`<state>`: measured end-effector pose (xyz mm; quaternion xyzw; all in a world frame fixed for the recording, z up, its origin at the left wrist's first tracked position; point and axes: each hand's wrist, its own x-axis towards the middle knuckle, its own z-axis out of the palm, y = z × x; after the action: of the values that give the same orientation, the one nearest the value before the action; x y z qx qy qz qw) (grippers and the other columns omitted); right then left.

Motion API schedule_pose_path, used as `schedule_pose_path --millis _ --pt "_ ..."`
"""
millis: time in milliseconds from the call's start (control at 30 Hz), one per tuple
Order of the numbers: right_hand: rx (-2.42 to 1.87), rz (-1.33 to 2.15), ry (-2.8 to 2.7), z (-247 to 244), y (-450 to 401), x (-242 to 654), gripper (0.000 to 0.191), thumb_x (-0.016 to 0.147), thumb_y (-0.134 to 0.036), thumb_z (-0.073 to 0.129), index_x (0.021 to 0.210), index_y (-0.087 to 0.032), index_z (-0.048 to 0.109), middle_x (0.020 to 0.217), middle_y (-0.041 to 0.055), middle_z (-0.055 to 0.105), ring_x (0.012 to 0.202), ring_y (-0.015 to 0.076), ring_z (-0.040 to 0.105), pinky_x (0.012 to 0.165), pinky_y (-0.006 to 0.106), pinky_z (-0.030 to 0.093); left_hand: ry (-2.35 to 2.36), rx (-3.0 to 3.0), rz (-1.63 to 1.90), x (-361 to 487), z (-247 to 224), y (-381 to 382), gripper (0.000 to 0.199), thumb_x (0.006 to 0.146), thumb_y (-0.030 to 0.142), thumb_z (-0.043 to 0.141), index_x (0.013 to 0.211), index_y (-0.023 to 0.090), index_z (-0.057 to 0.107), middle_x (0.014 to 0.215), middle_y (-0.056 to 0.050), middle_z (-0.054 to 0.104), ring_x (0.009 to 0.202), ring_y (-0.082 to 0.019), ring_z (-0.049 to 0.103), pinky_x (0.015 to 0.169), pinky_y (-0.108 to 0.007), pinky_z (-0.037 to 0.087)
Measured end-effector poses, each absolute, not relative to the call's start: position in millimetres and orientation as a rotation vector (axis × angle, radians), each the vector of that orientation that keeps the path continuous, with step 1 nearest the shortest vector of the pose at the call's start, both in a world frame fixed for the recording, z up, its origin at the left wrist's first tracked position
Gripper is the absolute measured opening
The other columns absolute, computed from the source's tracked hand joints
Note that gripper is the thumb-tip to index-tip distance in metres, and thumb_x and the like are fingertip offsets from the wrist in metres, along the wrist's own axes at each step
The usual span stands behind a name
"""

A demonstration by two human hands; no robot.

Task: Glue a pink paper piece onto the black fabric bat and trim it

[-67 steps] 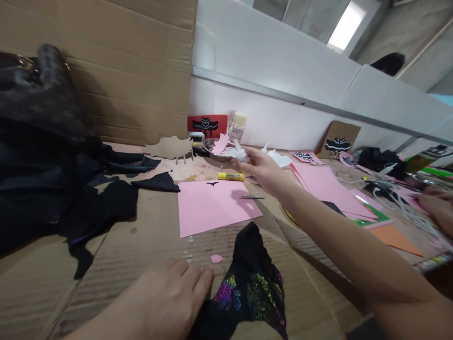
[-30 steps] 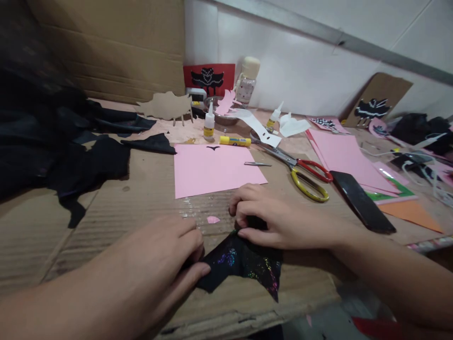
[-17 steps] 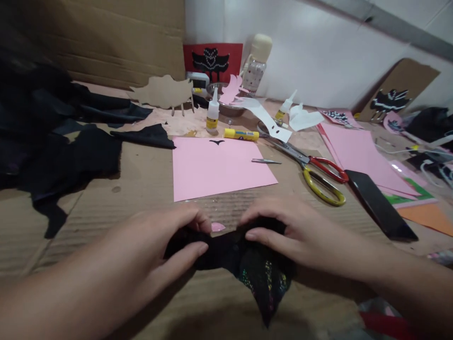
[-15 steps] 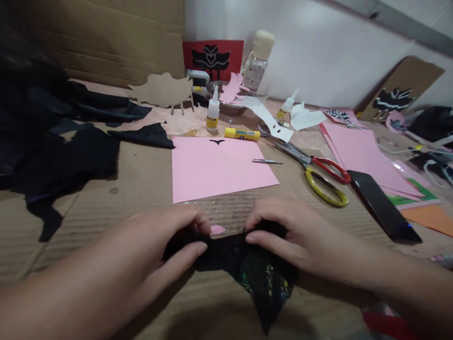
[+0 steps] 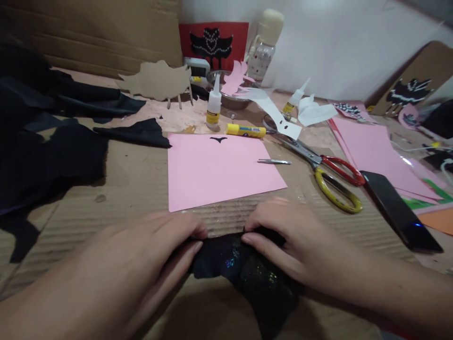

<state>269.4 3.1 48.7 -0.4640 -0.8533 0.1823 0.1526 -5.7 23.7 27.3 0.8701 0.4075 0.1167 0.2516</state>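
Observation:
A piece of black fabric [image 5: 226, 257] with small shiny spots is stretched between both hands near the bottom centre. My left hand [image 5: 159, 250] pinches its upper left edge between thumb and fingers. On the right, my right hand [image 5: 286, 241] pinches the same upper edge, and the cloth hangs down in a point below it. Just beyond the hands lies a pink sheet [image 5: 222, 174] with a small black cut-out [image 5: 218, 140] near its top edge. Metal tweezers [image 5: 274, 162] rest across the sheet's right side.
Scissors [image 5: 339, 189] and a black phone [image 5: 401, 210] lie to the right, near stacked pink sheets [image 5: 378, 151]. A glue stick [image 5: 245, 131] and a glue bottle [image 5: 213, 108] are behind the pink sheet. Black cloth [image 5: 53, 160] is heaped at left.
The view has shifted slightly. The small pink piece between the hands is no longer visible. The black fabric lies flatter between my fingers, and both hands still grip it.

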Motion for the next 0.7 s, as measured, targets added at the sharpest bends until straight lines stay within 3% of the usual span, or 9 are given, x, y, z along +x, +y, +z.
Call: schedule_pose_path --millis 367,533,633,700 --pt "-1.347 0.497 -2.471 49 6 266 0.014 0.103 -0.025 0.065 0.09 -0.022 0.07 0.084 0.003 0.076 0.077 0.0198 0.068 0.07 0.032 0.047 1.08 2.471 0.455 -6 22 26 0.02 0.103 0.029 0.049 0.101 0.03 0.069 0.085 0.003 0.077 0.065 -0.017 0.068 0.066 -0.028 0.054" --pt "-1.384 0.532 -2.48 51 4 266 0.013 0.103 -0.024 0.064 0.091 -0.022 0.07 0.085 0.0024 0.075 0.077 0.0194 0.067 0.071 0.033 0.048 1.057 2.466 0.434 -4 26 32 0.022 0.102 0.027 0.049 0.098 0.029 0.07 0.085 0.003 0.077 0.065 -0.017 0.067 0.073 -0.032 0.056" --pt "-1.35 0.467 -2.492 53 4 266 0.008 0.104 -0.024 0.065 0.102 -0.02 0.072 0.098 0.0067 0.075 0.09 0.0226 0.067 0.081 0.037 0.053 1.057 2.466 0.433 -3 24 33 0.022 0.103 0.029 0.049 0.098 0.028 0.071 0.087 0.001 0.078 0.068 -0.019 0.068 0.069 -0.032 0.054" --pt "-1.315 0.379 -2.496 56 3 267 0.014 0.105 -0.027 0.064 0.113 -0.019 0.073 0.109 0.0117 0.073 0.102 0.027 0.065 0.089 0.042 0.054 1.057 2.461 0.413 -1 23 34 0.023 0.103 0.03 0.049 0.099 0.027 0.071 0.09 0.0 0.079 0.071 -0.02 0.07 0.065 -0.032 0.051"
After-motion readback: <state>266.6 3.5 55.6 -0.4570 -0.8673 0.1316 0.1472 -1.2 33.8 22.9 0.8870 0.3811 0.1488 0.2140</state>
